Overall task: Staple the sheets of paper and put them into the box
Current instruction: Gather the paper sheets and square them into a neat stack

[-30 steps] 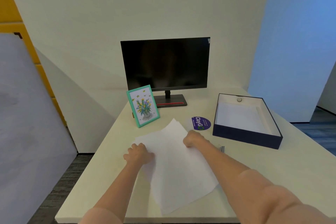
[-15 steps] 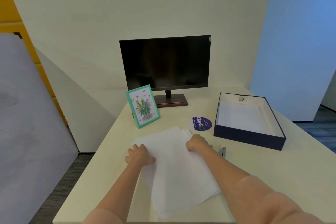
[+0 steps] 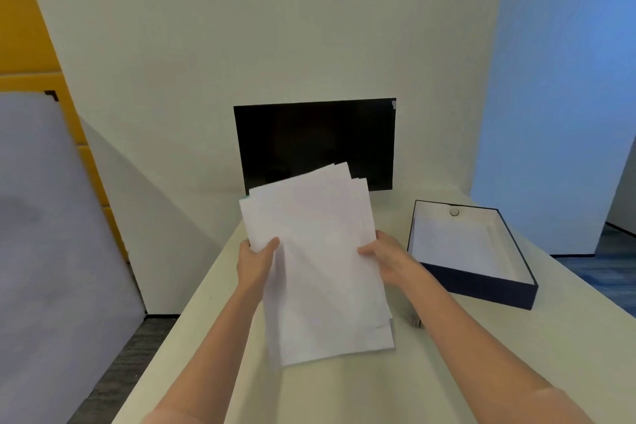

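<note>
- Tabletop: pale; open dark-blue box at right.
- Left hand, right hand: each pinches a side edge of the sheets of paper, held above the tabletop.

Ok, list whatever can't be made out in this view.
Head view only.
- Base of the monitor: hidden behind the sheets.
- Fingers of the left hand and right hand: behind the sheets.
- Small metal thing: mostly covered by the right forearm, too little to identify.
</note>
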Motion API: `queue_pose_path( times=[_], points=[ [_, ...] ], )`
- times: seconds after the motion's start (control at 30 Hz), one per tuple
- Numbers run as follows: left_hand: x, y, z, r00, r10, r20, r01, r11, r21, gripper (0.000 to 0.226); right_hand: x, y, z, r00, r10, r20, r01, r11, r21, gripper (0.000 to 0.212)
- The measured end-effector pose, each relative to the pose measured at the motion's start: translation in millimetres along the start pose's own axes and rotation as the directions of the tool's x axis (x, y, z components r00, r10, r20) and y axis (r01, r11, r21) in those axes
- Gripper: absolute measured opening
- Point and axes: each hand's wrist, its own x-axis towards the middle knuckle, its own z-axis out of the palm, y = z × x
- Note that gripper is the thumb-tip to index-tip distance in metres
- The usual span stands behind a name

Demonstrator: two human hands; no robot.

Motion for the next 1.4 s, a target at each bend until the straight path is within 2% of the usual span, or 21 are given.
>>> queue_pose_path(
  times=[0.13, 0.2, 0.27, 0.37, 0.47, 0.53, 0.6, 0.7, 0.77, 0.83, 0.9, 0.97, 1.0, 1.07, 1.13, 1.17, 1.2, 1.27, 1.3, 1.33, 1.4],
  points=[
    [-19, 46, 7, 0.966, 0.258, -0.013, -0.257, 0.959, -0.119, 0.031, -20, -34, 7, 0.977, -0.214, 0.019, 0.207, 0.962, 0.180, 0.042],
    [-30, 55, 11, 0.940, 0.340, -0.033, -0.341, 0.934, -0.109, 0.033, -29, -41, 12, 0.953, -0.301, -0.024, 0.302, 0.941, 0.151, 0.042],
    [-33, 56, 12, 0.923, 0.381, -0.044, -0.383, 0.921, -0.070, 0.045, -35, -44, 16, 0.929, -0.364, -0.068, 0.370, 0.923, 0.105, 0.049],
    [-34, 55, 10, 0.880, 0.470, -0.068, -0.470, 0.882, 0.024, 0.069, -42, -46, 20, 0.841, -0.521, -0.150, 0.518, 0.853, -0.061, 0.066],
    [-35, 58, 6, 0.746, 0.663, -0.060, -0.646, 0.743, 0.173, 0.084, -50, -50, 24, 0.663, -0.734, -0.144, 0.677, 0.671, -0.304, 0.075],
    [-34, 60, 5, 0.672, 0.740, -0.020, -0.704, 0.647, 0.292, 0.081, -52, -52, 26, 0.601, -0.794, -0.087, 0.690, 0.571, -0.444, 0.071],
    [-32, 60, 3, 0.636, 0.771, 0.015, -0.724, 0.589, 0.359, 0.067, -51, -52, 28, 0.579, -0.813, -0.060, 0.667, 0.515, -0.539, 0.060],
    [-31, 60, 1, 0.664, 0.748, 0.013, -0.694, 0.608, 0.385, 0.039, -47, -50, 30, 0.584, -0.810, -0.053, 0.642, 0.501, -0.580, 0.043],
    [-31, 61, 2, 0.687, 0.727, -0.018, -0.673, 0.645, 0.361, 0.032, -47, -51, 31, 0.588, -0.806, -0.064, 0.636, 0.511, -0.578, 0.039],
    [-32, 61, 2, 0.699, 0.712, -0.061, -0.669, 0.683, 0.293, 0.037, -48, -53, 32, 0.592, -0.800, -0.101, 0.637, 0.541, -0.549, 0.037],
    [-31, 56, -1, 0.778, 0.623, -0.077, -0.611, 0.780, 0.135, 0.056, -48, -56, 30, 0.601, -0.781, -0.172, 0.627, 0.594, -0.504, 0.036],
    [-23, 43, -7, 0.888, 0.460, 0.022, -0.460, 0.887, 0.026, 0.065, -47, -58, 26, 0.633, -0.734, -0.245, 0.614, 0.669, -0.418, 0.035],
    [-19, 36, -11, 0.919, 0.382, 0.100, -0.387, 0.921, 0.042, 0.060, -47, -59, 22, 0.662, -0.698, -0.273, 0.600, 0.712, -0.364, 0.034],
    [-13, 27, -18, 0.927, 0.313, 0.204, -0.344, 0.928, 0.139, 0.039, -46, -62, 15, 0.726, -0.622, -0.293, 0.553, 0.781, -0.289, 0.032],
    [-12, 34, -21, 0.906, 0.366, 0.214, -0.410, 0.885, 0.222, 0.023, -46, -66, 8, 0.772, -0.565, -0.293, 0.473, 0.817, -0.330, 0.029],
    [-13, 41, -20, 0.888, 0.404, 0.219, -0.453, 0.850, 0.269, 0.022, -46, -68, 5, 0.791, -0.543, -0.282, 0.414, 0.815, -0.406, 0.026],
    [-14, 50, -19, 0.870, 0.434, 0.235, -0.491, 0.806, 0.331, 0.024, -45, -70, 2, 0.816, -0.522, -0.249, 0.342, 0.782, -0.521, 0.022],
    [-13, 66, -16, 0.824, 0.490, 0.284, -0.564, 0.664, 0.491, 0.033, -49, -75, -3, 0.870, -0.475, -0.132, 0.231, 0.630, -0.741, 0.010],
    [-12, 73, -14, 0.800, 0.504, 0.326, -0.591, 0.570, 0.571, 0.035, -50, -77, -6, 0.890, -0.451, -0.073, 0.237, 0.594, -0.769, 0.011],
    [-12, 79, -11, 0.779, 0.506, 0.371, -0.609, 0.467, 0.641, 0.036, -52, -79, -7, 0.903, -0.428, -0.023, 0.273, 0.616, -0.738, 0.012],
    [-17, 88, -4, 0.754, 0.493, 0.433, -0.611, 0.285, 0.738, 0.032, -57, -78, -8, 0.904, -0.423, 0.066, 0.381, 0.725, -0.574, 0.019]
  ],
)
